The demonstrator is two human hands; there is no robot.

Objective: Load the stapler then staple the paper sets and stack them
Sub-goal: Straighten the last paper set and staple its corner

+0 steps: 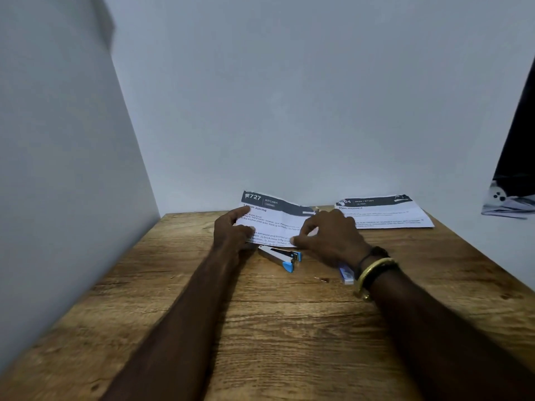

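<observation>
From the head camera I see both forearms reaching forward over a wooden tabletop (260, 328) set in a pale-walled corner; the left hand (231, 230) rests on the left edge of a printed paper set (275, 219) headed "727 KITCHEN", its fingers curled onto the sheet and its thumb low on the near-left corner, so it is pressed on the paper; whether it pinches the edge I cannot tell. The right hand (330, 237) sits at the sheet's right side, fingers bent and thumb tip touching the near edge of the same paper set; it looks closed lightly on that edge, though blur hides the exact grip. The far part of this sheet lifts up against the back wall. Just in front of the sheet, between the two hands, lies the stapler (282, 257); it is metal with blue ends, lying on the tabletop, touched by neither hand as far as I can see. A small blue and white box (346, 274) lies near the right wrist, partly hidden by it; that wrist wears a gold bangle (373, 274) and dark bands. A second paper set (385, 211) with a dark header lies flat at the far right of the tabletop, well apart from the first.
</observation>
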